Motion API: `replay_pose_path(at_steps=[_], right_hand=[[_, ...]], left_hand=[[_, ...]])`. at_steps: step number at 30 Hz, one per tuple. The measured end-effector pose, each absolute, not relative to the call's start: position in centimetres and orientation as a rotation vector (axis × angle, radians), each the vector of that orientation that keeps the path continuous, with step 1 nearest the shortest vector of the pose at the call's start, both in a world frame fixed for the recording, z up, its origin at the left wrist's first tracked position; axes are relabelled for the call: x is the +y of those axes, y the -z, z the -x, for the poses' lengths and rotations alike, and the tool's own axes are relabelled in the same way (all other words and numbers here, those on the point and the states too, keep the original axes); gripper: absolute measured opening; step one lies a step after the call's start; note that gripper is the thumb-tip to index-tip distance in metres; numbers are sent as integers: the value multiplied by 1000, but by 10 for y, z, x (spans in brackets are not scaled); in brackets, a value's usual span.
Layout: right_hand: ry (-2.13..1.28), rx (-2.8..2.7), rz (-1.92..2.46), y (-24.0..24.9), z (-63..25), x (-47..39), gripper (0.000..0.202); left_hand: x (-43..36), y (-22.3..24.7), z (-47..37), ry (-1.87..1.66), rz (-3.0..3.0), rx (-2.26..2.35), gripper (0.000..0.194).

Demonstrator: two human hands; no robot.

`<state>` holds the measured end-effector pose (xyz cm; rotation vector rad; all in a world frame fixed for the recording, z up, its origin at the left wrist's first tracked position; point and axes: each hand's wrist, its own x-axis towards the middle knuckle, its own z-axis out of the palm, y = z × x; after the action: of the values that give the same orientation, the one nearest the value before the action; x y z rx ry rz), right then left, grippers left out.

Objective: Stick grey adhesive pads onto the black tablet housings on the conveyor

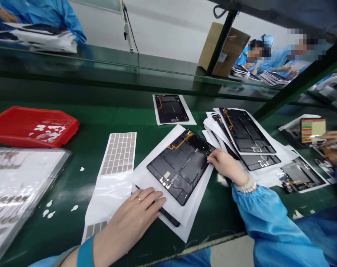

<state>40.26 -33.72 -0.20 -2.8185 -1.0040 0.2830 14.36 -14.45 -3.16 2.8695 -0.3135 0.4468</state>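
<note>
A black tablet back housing (182, 167) with an orange flex cable lies tilted on white paper in front of me. My right hand (226, 167), fingers pinched, holds its right edge near the upper corner. My left hand (137, 207) rests flat with fingers stretched over the paper (146, 172) at the housing's lower left. Beneath that paper the edge of another dark housing (170, 217) sticks out. Left of it is a white sheet of grey square stickers (120, 152), its lower part partly behind my left hand.
A red tray (32, 126) of white scraps and a clear-covered tray of small wired parts (15, 189) stand left. One housing (172, 108) lies behind; a stack of housings (248, 131) is at right. A co-worker's hand (335, 142) works at far right. Loose scraps dot the table.
</note>
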Motion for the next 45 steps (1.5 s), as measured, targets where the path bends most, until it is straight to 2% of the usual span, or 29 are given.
replay_pose_path(at_steps=[10,15,21,26,29,34,39,45], right_hand=[[-261,-1084,2998,-9,-397,-328,12],[-285,-1099,2926,-11,-414,-325,18],[-27,-839,3006,-26,-430,-322,28],[-181,-989,2936,-19,-420,-326,16],[-225,-1034,2909,-10,-415,-328,28],[-169,-1035,2933,-9,-422,-325,22],[-34,-900,3072,-16,-432,-308,33],[-231,-1034,3064,-18,-452,-277,26]], left_hand=[[-144,32,-143,-456,-2849,-324,29],[-142,33,-143,-450,-2849,-349,27],[-147,26,-147,-299,-2976,-349,25],[-149,26,-149,-244,-3039,-358,37],[-148,29,-149,-262,-3035,-378,46],[-146,27,-152,-179,-3041,-414,43],[-146,27,-152,-182,-3031,-408,41],[-148,34,-145,-224,-3058,-446,43]])
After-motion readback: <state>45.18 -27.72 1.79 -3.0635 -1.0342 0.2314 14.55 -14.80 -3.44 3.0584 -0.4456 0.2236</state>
